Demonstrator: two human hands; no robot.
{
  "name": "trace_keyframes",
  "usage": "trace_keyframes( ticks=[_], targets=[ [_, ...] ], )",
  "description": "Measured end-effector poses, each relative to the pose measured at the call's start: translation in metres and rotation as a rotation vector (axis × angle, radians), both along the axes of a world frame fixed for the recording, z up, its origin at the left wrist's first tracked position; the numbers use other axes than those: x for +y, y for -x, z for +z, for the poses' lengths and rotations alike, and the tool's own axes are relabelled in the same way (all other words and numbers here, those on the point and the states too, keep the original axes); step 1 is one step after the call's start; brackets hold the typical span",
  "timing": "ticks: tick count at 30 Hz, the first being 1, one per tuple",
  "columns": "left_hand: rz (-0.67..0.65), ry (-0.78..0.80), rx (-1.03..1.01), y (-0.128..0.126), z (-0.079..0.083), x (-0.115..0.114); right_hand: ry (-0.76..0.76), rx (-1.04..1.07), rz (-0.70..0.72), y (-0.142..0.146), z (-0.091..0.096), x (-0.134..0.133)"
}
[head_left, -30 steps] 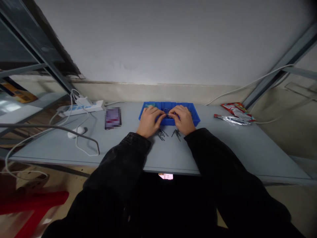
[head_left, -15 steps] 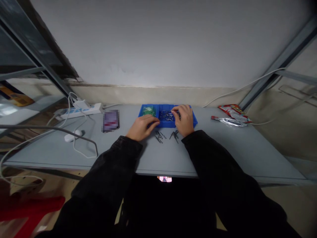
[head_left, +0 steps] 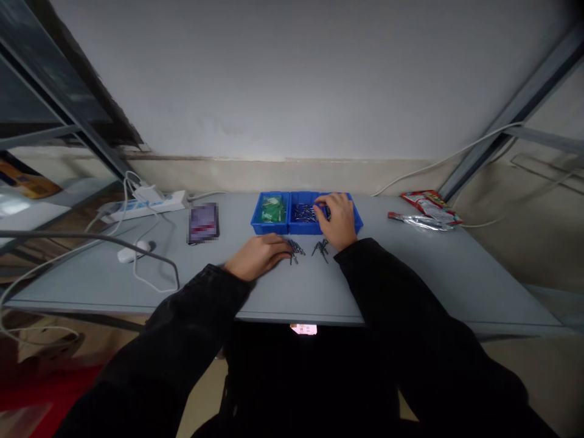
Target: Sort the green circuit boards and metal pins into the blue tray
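My left hand (head_left: 258, 257) is low over the grey table, fingers pressed together, their tips at the left pile of small metal pins (head_left: 297, 247), which look like rivets or screws. Whether a pin is between those fingertips is hidden. Above the right part of the blue compartment box (head_left: 298, 229), my right hand (head_left: 338, 220) is curled with thumb and fingers closed; what it holds, if anything, cannot be made out. More pins (head_left: 305, 212) lie in the middle compartment. Green and clear packets (head_left: 272, 210) fill the left one. The right compartment is mostly covered by my hand.
A second pin pile (head_left: 321, 248) lies before the box. Leftward are a pixelated purple packet (head_left: 203, 222), a white power strip (head_left: 155, 204), a white earbud case (head_left: 134, 251) and cables. At right are a red packet (head_left: 429, 204) and a clear plastic wrapper (head_left: 422, 224).
My left hand has come back from the box's front edge to the left pile, uncovering the left compartment. The right hand stays over the box, shifted only slightly.
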State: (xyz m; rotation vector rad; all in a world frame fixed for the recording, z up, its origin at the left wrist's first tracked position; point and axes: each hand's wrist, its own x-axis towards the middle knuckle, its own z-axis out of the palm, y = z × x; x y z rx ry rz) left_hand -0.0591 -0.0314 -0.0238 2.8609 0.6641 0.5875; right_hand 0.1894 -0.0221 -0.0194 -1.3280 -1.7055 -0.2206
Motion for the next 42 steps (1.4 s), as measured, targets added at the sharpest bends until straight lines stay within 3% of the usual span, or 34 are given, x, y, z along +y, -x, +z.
trace_keyframes(
  ticks=[14, 23, 34, 42],
  targets=[
    [0.002, -0.173, 0.105, -0.040, 0.003, -0.003, -0.021, 0.002, 0.008, 0.001, 0.000, 0.001],
    [0.017, -0.239, 0.118, -0.039, 0.004, -0.007, -0.010, -0.009, 0.020, 0.001, 0.002, 0.000],
    [-0.069, -0.160, 0.087, -0.034, -0.003, 0.000, -0.014, -0.084, -0.011, 0.004, 0.001, -0.002],
    [-0.016, -0.264, 0.060, -0.035, 0.003, -0.006, -0.040, -0.063, 0.000, 0.004, 0.002, -0.002]
  ],
)
